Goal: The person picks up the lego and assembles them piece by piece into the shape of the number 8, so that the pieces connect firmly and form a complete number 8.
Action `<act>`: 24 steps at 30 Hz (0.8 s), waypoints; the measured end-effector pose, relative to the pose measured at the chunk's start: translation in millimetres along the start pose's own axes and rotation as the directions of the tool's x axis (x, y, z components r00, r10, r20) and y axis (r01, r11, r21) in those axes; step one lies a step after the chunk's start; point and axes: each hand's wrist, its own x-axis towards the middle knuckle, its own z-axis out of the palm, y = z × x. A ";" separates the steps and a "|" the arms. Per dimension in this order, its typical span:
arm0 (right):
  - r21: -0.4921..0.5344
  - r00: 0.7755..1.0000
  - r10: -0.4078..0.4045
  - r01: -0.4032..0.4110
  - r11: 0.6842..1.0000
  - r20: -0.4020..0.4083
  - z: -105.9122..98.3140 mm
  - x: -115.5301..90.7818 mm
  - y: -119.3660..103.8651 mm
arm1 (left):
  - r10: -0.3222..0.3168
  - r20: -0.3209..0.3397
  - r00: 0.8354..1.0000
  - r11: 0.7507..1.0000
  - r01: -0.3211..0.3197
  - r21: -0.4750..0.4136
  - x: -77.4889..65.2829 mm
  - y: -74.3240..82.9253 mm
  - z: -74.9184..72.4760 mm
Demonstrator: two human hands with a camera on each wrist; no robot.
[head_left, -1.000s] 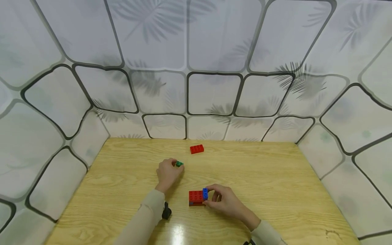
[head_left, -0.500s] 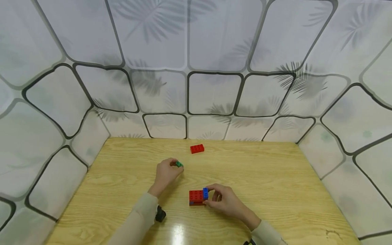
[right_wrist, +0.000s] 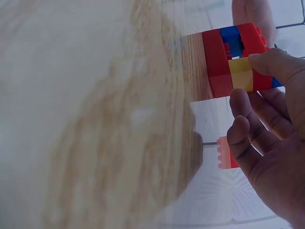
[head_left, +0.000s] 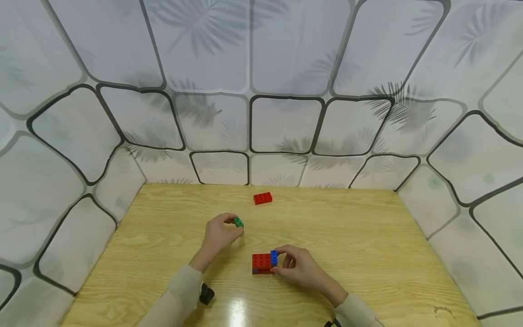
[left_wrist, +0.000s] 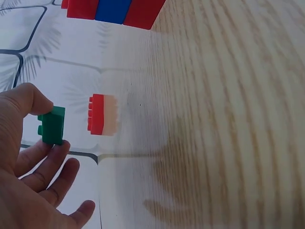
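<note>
In the head view, my left hand holds a small green toy brick above the table, pinched between thumb and fingertips. The left wrist view shows the studs of this green brick facing left. My right hand grips the right end of a toy brick stack that stands on the table. A blue brick sits on top at that end. Seen from the right wrist, the stack has red layers at bottom and top, with a blue brick and a yellow brick between them.
A loose red brick lies near the back of the wooden table. Patterned fabric walls rise along the table's back and sides.
My left hand has drawn slightly toward me and to the left with the green brick, which has turned a little. The right hand and the stack have stayed in place.
</note>
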 end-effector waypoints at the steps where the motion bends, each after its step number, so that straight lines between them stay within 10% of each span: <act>1: 0.001 1.000 0.001 -0.001 1.000 0.001 0.0 0.0 0.0 | 0.015 0.003 1.000 1.000 -0.015 -0.005 -1.3 0.3 -0.6; 24: 0.011 1.000 0.001 -0.001 1.000 0.003 -0.4 0.5 -0.6 | 0.234 0.126 0.964 0.967 -0.218 -0.132 -36.1 5.4 -4.2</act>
